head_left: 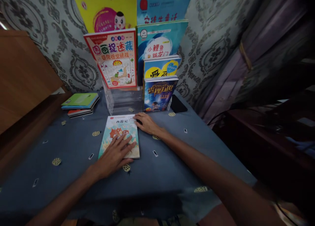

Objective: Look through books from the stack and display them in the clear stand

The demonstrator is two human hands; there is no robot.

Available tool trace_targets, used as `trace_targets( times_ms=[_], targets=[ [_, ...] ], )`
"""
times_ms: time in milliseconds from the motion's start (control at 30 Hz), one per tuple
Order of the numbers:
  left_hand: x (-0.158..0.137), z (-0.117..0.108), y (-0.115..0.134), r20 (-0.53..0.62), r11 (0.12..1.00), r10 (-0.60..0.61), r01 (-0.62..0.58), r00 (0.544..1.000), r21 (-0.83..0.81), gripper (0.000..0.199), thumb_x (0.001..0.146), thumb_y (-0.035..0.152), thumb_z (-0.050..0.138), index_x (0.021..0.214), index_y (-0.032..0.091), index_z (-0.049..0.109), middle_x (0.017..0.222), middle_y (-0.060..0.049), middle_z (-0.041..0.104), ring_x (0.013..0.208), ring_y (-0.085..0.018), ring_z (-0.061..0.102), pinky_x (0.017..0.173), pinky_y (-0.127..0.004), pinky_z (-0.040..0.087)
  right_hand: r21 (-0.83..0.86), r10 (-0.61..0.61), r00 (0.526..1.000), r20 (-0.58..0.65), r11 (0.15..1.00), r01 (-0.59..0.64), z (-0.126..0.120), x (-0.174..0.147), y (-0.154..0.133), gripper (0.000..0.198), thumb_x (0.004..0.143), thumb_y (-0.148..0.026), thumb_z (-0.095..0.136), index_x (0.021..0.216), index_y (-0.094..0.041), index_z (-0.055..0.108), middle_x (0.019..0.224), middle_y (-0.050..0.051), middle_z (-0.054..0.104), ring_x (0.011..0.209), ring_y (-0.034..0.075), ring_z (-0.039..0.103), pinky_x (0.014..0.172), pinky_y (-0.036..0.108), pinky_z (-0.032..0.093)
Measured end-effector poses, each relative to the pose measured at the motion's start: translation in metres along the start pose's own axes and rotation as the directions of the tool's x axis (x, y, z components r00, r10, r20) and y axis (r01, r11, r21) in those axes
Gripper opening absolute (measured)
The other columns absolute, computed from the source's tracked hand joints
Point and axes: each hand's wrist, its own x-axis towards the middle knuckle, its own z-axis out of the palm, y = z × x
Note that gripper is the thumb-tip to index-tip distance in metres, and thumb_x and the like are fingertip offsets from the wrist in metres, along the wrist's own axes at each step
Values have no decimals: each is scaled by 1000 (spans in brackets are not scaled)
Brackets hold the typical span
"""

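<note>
A closed paperback book (131,134) with Chinese characters and a red-orange figure on a pale cover lies on the table in front of me. Across its lower part, my left hand (117,152) rests flat with fingers spread. At the book's upper right corner, my right hand (145,122) has its fingers bent over the edge in a pinch. How far its thumb reaches under the corner is not clear. Just behind the book stands a clear acrylic rack (123,101).
Upright in the rack are a red-bordered picture book (118,63), a yellow-green book (105,6), a teal book (162,38) and a dark blue book (158,94). A small book stack (81,101) lies left. Right of the rack is a black phone-like object (178,104). Patterned cloth covers the table (73,144).
</note>
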Motion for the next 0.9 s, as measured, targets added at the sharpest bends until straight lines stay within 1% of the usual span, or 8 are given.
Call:
trace_targets(
  times_ms=[167, 300, 367, 500, 600, 767, 900],
  targets=[
    [12, 4, 1, -49, 999, -25, 26, 998, 22, 55, 99, 47, 52, 149, 26, 43, 157, -10, 42, 152, -31, 23, 119, -59, 28, -11, 62, 998, 6, 998, -62, 5, 9, 8, 32, 96, -22, 55, 125, -14, 66, 131, 15, 65, 119, 26, 60, 104, 44, 45],
    [12, 4, 4, -107, 1000, -17, 18, 994, 11, 49, 99, 46, 52, 142, 21, 53, 149, -12, 52, 146, -30, 37, 117, -57, 34, 32, 94, 996, 9, 995, -94, 8, 9, 13, 35, 95, -24, 56, 128, -13, 65, 135, 15, 64, 123, 27, 59, 106, 44, 43],
    [10, 4, 5, -149, 1000, -14, 10, 989, -22, 46, 98, 42, 54, 138, 20, 56, 143, -12, 58, 141, -28, 44, 115, -54, 39, 45, 97, 995, 16, 994, -98, 10, 8, 13, 37, 95, -24, 56, 129, -11, 64, 137, 16, 63, 125, 28, 57, 107, 44, 42],
    [9, 4, 5, -219, 993, -29, 4, 975, -114, 36, 97, 36, 58, 128, 18, 64, 133, -12, 66, 133, -26, 55, 111, -50, 46, 47, 93, 995, 22, 994, -94, 11, 2, 9, 41, 94, -26, 58, 131, -9, 63, 140, 19, 59, 130, 30, 54, 110, 46, 39],
    [10, 1, 5, -262, 984, -39, -8, 964, -176, 31, 98, 34, 57, 121, 19, 68, 125, -11, 71, 125, -25, 62, 107, -48, 50, 53, 82, 997, 2, 995, -82, 10, -3, 5, 41, 94, -29, 59, 131, -12, 64, 139, 17, 61, 132, 30, 51, 110, 48, 38],
    [13, -5, 7, -304, 967, -83, 3, 949, -256, 29, 100, 35, 51, 115, 21, 72, 118, -8, 74, 117, -23, 67, 102, -46, 54, 99, 66, 998, -13, 993, -64, 9, -9, 0, 35, 92, -28, 61, 124, -16, 68, 130, 13, 67, 128, 29, 54, 109, 48, 40],
    [14, -6, 7, -326, 959, -103, 6, 940, -285, 29, 99, 35, 51, 113, 21, 73, 116, -7, 75, 115, -22, 69, 100, -45, 56, 134, 66, 998, -7, 989, -65, 6, -20, -9, 36, 90, -27, 64, 124, -16, 69, 133, 14, 66, 128, 30, 55, 108, 50, 41]
  ],
)
